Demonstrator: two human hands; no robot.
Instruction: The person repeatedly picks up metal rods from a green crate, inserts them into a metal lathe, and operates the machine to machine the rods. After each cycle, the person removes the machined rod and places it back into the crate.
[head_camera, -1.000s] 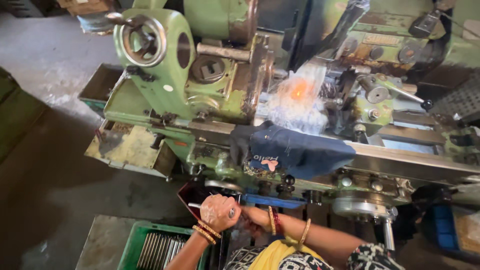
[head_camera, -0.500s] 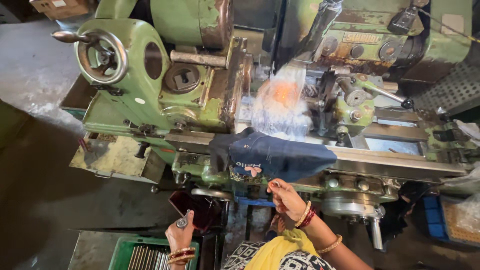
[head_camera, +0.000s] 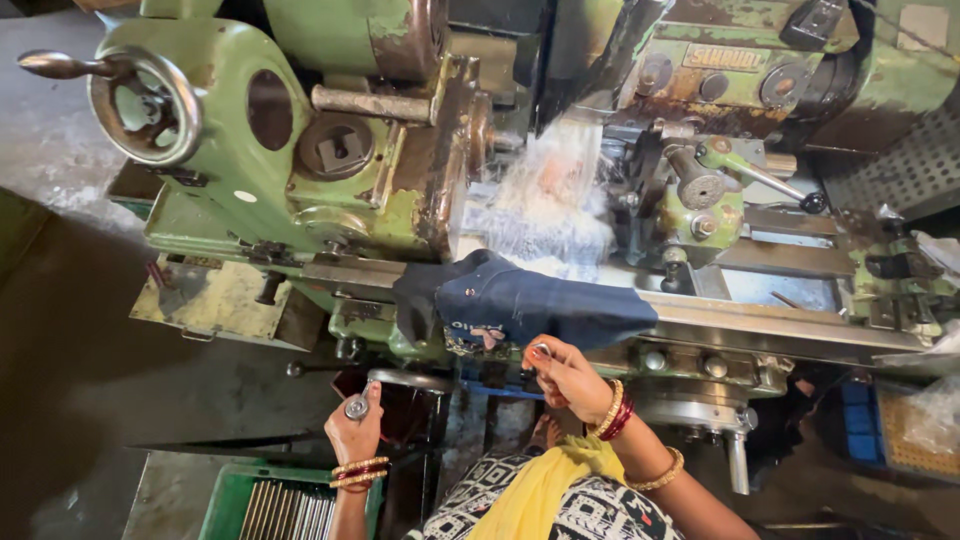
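The left hand (head_camera: 355, 428) is raised upright from a bent forearm ringed with bangles, its grip closed on a small round metal piece (head_camera: 357, 407) pinched between thumb and fingertips, held just below the lathe's front handwheel (head_camera: 408, 380) and above the green crate (head_camera: 262, 502) of metal rods; the right hand (head_camera: 566, 378) reaches forward and to the left, wrist bent, bangles on the forearm, its fingers curled with the fingertips closed on a small ring-like metal part (head_camera: 540, 351) close under the edge of the dark blue cloth (head_camera: 520, 303) draped over the front of the green lathe (head_camera: 330, 190); that cloth hangs below a clear plastic sheet (head_camera: 545, 205) beside the chuck; a large handwheel (head_camera: 145, 105) stands out at the lathe's far left end.
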